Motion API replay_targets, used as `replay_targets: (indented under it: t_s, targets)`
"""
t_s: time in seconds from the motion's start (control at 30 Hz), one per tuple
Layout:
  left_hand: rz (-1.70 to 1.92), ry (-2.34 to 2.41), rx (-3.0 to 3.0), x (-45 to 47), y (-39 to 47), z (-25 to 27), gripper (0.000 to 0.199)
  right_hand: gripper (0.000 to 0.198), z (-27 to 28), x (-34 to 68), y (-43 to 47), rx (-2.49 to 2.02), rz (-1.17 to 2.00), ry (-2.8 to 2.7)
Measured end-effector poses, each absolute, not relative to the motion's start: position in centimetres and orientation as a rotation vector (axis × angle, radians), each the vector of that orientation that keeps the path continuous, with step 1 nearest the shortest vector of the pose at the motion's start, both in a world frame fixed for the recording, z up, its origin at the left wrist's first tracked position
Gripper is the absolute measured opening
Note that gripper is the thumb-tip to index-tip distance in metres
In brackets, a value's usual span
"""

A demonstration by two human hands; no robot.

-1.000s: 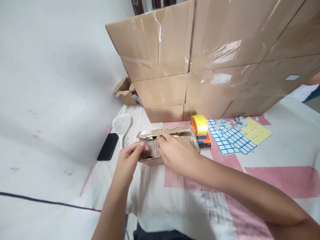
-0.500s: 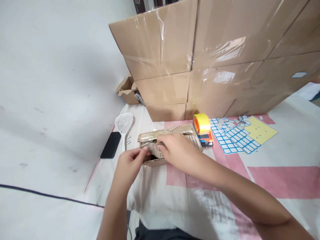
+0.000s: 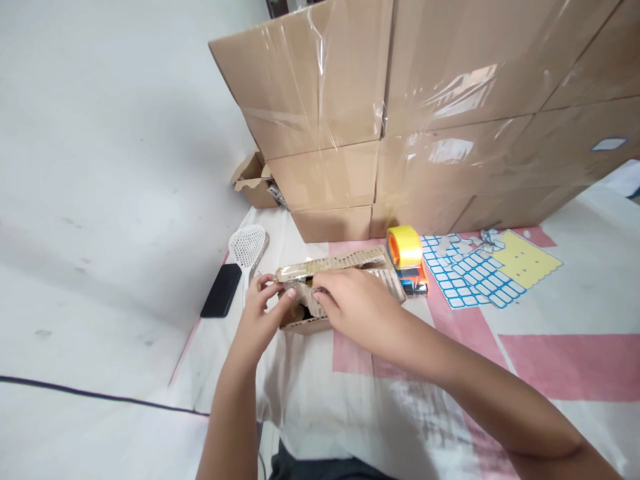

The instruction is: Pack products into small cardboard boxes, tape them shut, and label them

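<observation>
A small cardboard box (image 3: pixel 306 326) with torn, corrugated upper edges sits in front of me on the cloth. Over its opening, my right hand (image 3: pixel 350 300) pinches a piece of corrugated cardboard (image 3: pixel 305 297). At the box's left end is my left hand (image 3: pixel 265 310), its thumb and fingers spread around the corner and edge of the box. Clear tape (image 3: pixel 295 271) shines along the far rim. Something dark shows inside the box, too shaded to name. My right hand hides part of the opening.
Large taped cardboard panels (image 3: pixel 325 177) stand behind the box. To the right are a yellow tape roll (image 3: pixel 406 247) and blue-lined paper cutouts (image 3: pixel 493 277). A white slotted skimmer (image 3: pixel 247 248) and a black phone (image 3: pixel 221 291) lie left, near a small open carton (image 3: pixel 256 193).
My left hand has let go of the cardboard piece and moved slightly left and up, its fingers spreading. The right hand stays pinched on the piece.
</observation>
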State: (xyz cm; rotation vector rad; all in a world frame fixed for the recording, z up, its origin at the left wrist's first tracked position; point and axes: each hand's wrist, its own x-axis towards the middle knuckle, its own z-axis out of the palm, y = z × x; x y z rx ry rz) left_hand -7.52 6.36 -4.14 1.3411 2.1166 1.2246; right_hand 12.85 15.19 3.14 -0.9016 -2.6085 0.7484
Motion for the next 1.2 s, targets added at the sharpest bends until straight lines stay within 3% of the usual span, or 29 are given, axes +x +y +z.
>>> replay_targets:
  t_s: [0.23,0.4,0.6,0.7,0.8,1.0,1.2]
  targets:
    - [1.534,1.793,1.063,-7.2,6.5,-3.7,0.029,0.018,3.4,12.9,15.1,-0.947,0.679,-2.587]
    - [1.351,1.831,1.012,-5.7,4.5,-1.4,0.04,0.024,2.8,13.8,14.8,-0.98,0.45,-2.614]
    - [1.23,1.919,0.876,-5.0,3.0,-1.3,0.047,0.059,0.7,15.7,15.8,-1.102,0.074,-2.479]
    - [1.247,1.936,0.856,-4.7,2.6,-1.9,0.046,0.073,-0.5,16.7,17.6,-1.246,0.269,-2.385]
    - [1.281,1.932,0.846,-4.4,2.3,-2.2,0.045,0.081,-1.8,17.8,19.7,-1.2,0.709,-2.322]
    - [1.36,1.897,0.852,-5.1,2.0,-3.2,0.044,0.101,-5.1,21.4,21.7,-0.637,1.525,-2.185]
    - [1.403,1.823,0.893,-6.1,2.0,-4.0,0.039,0.142,-7.8,24.6,19.4,-0.545,1.288,-2.351]
